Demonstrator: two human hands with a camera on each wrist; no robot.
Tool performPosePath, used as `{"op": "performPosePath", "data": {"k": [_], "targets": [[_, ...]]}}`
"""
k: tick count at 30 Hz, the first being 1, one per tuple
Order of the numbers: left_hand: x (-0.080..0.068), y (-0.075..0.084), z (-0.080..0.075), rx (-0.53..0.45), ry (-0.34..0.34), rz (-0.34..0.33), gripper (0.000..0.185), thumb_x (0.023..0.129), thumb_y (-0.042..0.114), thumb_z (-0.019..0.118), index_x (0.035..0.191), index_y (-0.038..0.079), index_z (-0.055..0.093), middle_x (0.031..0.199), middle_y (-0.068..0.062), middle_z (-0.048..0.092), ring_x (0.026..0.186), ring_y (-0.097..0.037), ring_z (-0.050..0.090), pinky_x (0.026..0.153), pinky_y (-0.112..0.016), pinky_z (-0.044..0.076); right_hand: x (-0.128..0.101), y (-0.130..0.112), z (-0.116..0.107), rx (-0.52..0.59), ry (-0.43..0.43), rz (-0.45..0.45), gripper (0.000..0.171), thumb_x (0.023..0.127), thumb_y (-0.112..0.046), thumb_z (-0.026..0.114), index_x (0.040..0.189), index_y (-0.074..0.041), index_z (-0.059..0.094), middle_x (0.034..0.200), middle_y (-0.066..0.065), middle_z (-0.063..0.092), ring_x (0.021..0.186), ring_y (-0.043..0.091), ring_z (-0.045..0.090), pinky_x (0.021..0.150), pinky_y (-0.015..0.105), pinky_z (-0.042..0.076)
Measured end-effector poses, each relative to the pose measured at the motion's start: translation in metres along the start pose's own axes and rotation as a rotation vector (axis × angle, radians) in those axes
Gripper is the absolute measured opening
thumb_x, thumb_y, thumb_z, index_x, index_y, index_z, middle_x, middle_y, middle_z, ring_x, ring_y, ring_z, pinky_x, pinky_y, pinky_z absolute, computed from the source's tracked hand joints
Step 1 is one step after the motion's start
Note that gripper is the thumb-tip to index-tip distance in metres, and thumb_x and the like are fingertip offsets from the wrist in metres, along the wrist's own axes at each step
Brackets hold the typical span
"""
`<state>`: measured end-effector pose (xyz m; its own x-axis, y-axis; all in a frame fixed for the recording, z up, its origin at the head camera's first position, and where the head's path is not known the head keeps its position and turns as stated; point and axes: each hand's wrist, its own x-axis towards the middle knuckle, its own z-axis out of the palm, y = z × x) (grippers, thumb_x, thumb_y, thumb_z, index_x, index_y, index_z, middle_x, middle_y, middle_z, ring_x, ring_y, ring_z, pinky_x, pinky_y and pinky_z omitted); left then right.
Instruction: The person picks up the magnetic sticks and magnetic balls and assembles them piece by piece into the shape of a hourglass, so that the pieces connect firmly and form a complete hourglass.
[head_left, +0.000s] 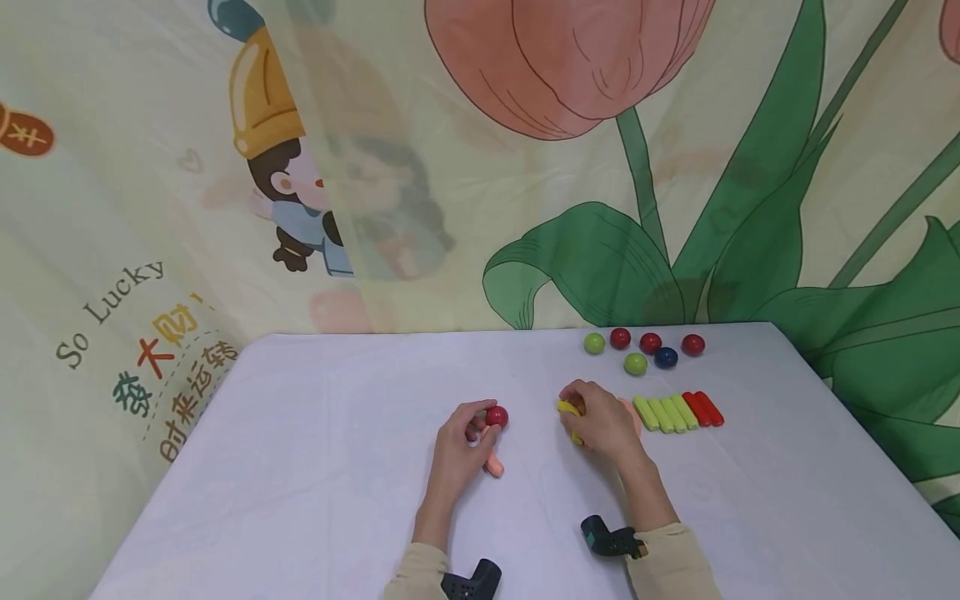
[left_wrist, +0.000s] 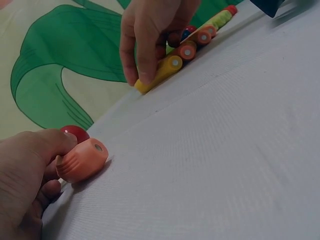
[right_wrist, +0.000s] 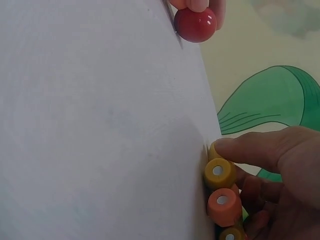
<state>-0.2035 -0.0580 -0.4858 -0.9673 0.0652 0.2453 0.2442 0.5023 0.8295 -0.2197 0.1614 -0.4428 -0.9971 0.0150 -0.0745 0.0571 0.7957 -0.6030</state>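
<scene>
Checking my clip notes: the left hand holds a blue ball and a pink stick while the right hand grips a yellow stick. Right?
Not quite: the ball in the left hand is red, as the head view shows. The pink stick and the right hand on the yellow stick are correct.

table [head_left: 315,467] – white cloth | balls [head_left: 649,342] (six, far edge) | sticks [head_left: 678,411] – one row

A white cloth-covered surface [head_left: 315,467] stands against a hanging backdrop [head_left: 465,208] of pale cream fabric. The fabric is printed with a large pink tulip [head_left: 562,58], green leaves [head_left: 750,250], a cartoon figure [head_left: 292,183] and lettering [head_left: 150,350]. Lighting is even and soft.
</scene>
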Motion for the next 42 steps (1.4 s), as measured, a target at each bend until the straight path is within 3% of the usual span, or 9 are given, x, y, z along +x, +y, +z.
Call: {"op": "performPosePath", "data": {"k": [22,42], "targets": [[-0.0001,0.0014,0.0013,-0.016,-0.007,0.013,0.036,0.083,0.013,0.071,0.117,0.022,0.063,0.099,0.003,0.064,0.079,-0.01,0.053,0.07,-0.019,0.047,-0.0003,-0.001,0.0029,-0.002,0.038,-0.011,0.024,0.084,-0.014,0.068,0.108,-0.01,0.065,0.1,0.006,0.063,0.087,0.019,0.055,0.08,0.037,0.049],[-0.0003,-0.0003,0.0014,-0.008,0.005,0.039,0.036,0.083,0.011,0.071,0.116,0.022,0.064,0.098,0.004,0.064,0.079,-0.009,0.054,0.071,-0.019,0.047,0.0011,-0.0057,0.0095,0.063,0.102,-0.081,0.021,0.085,-0.018,0.067,0.106,-0.015,0.066,0.102,0.003,0.063,0.088,0.018,0.05,0.074,0.029,0.047]]}}
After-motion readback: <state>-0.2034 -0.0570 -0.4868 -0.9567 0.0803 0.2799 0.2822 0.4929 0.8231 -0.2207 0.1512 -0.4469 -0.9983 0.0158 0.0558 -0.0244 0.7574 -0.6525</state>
